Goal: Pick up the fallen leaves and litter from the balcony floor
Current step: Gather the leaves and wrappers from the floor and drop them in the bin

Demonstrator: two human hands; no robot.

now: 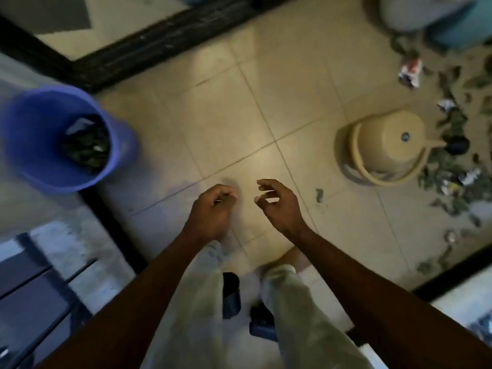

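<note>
Green fallen leaves (450, 179) lie scattered over the beige tiled floor (229, 110) at the right, mixed with paper litter such as a red-and-white wrapper (411, 71). A single leaf (319, 195) lies close to my right hand. At the left stands a blue bucket (34, 134) with leaves and a paper scrap in its bottom. My left hand (214, 209) hovers over the tiles with loosely curled fingers, holding nothing. My right hand (277, 205) hovers beside it, fingers relaxed and spread, also holding nothing.
An overturned beige plastic bucket (386, 147) lies on the floor among the leaves. A dark door threshold (165, 41) runs across the top left. A metal railing (40, 275) is at the lower left. A teal container (463, 25) sits at the top right.
</note>
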